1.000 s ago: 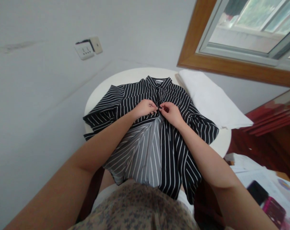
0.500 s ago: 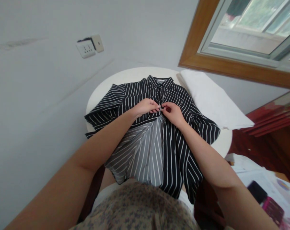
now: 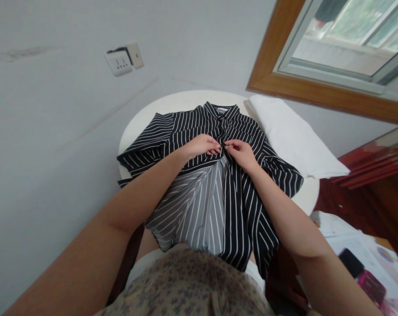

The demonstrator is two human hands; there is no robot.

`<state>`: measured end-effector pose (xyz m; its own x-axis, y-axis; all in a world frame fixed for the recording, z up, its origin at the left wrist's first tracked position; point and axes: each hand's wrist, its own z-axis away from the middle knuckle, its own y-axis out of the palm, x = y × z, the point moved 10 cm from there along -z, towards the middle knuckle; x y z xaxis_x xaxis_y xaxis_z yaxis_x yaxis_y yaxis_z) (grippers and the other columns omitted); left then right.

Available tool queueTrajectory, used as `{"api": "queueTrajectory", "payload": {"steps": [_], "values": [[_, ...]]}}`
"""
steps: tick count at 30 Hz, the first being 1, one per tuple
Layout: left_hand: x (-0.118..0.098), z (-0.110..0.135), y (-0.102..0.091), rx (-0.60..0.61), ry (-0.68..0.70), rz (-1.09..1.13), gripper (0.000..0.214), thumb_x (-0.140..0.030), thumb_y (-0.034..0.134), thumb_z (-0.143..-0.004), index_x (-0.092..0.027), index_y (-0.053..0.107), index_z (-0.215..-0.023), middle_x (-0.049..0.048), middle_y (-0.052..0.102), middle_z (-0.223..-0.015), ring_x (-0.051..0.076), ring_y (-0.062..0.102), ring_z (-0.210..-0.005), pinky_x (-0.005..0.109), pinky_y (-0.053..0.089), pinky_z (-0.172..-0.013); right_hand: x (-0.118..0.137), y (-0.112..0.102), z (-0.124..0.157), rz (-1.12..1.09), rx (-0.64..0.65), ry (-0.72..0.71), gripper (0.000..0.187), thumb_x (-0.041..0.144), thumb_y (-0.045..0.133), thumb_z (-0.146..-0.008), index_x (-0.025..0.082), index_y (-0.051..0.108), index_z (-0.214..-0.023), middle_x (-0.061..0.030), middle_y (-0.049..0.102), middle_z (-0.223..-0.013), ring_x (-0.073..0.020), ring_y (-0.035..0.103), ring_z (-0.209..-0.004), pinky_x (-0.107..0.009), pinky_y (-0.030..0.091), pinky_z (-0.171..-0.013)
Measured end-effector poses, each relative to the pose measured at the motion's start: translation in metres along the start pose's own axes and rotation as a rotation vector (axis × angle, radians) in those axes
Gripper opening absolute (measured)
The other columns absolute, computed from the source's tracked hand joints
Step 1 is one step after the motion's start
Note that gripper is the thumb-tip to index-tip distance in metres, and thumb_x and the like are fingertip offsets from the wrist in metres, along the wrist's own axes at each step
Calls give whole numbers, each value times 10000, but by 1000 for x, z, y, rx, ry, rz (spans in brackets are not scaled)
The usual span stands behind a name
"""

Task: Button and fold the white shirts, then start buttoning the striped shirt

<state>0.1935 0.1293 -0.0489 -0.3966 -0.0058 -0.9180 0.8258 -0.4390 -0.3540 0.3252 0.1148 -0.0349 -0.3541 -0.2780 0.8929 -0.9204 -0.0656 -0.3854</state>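
Observation:
A black shirt with white stripes (image 3: 182, 131) lies face up on a round white table (image 3: 172, 105), its collar at the far side and its lower part hanging open toward me, showing the grey inside. My left hand (image 3: 201, 145) pinches the left edge of the shirt's front opening at mid-chest. My right hand (image 3: 241, 153) pinches the right edge directly beside it. The fingertips of both hands meet at the placket, closed on the fabric.
A folded white cloth (image 3: 294, 138) lies on the table's right side under a wood-framed window (image 3: 320, 94). A wall socket (image 3: 123, 60) is at the upper left. Dark red wooden furniture (image 3: 373, 171), papers and a dark and pink object (image 3: 366, 278) sit at the right.
Both hands stay pinched together at the shirt's front opening, with only small finger shifts. The view has drifted slightly.

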Motion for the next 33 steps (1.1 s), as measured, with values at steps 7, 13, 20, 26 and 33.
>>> {"api": "queueTrajectory", "payload": {"steps": [7,13,20,26,33], "values": [[0,-1,1,9,6,25,165,-155,537,-884,-128,689,-826,80,730,-853,83,630,-704,236,511,-686,-3,5,0,-31,53,8,327,358,621,-748,159,696,-996,-4,636,-746,-134,564,-675,-296,474,-712],[0,1,0,-1,-23,20,160,-153,545,-871,-138,696,-819,74,726,-857,97,647,-749,264,519,-734,-2,9,0,-63,91,4,344,357,636,-728,155,668,-1004,30,574,-691,-111,524,-629,-265,449,-652],[0,1,1,13,-8,83,154,-150,538,-867,-134,675,-797,75,725,-877,86,644,-735,251,512,-730,0,14,1,-122,140,23,326,342,639,-733,158,607,-1000,69,518,-639,-81,467,-550,-232,400,-567],[2,1,-4,-41,-37,7,149,-134,543,-872,-130,687,-833,77,717,-835,85,641,-726,263,519,-746,8,18,5,-122,162,-12,289,343,643,-775,180,593,-1009,38,600,-670,-117,587,-619,-277,493,-664],[4,-1,-1,15,-13,91,96,-122,588,-826,-131,684,-830,60,703,-808,81,618,-708,255,508,-738,9,18,5,-150,170,16,258,419,570,-856,190,631,-957,-27,687,-758,-160,661,-696,-318,537,-693]]}}
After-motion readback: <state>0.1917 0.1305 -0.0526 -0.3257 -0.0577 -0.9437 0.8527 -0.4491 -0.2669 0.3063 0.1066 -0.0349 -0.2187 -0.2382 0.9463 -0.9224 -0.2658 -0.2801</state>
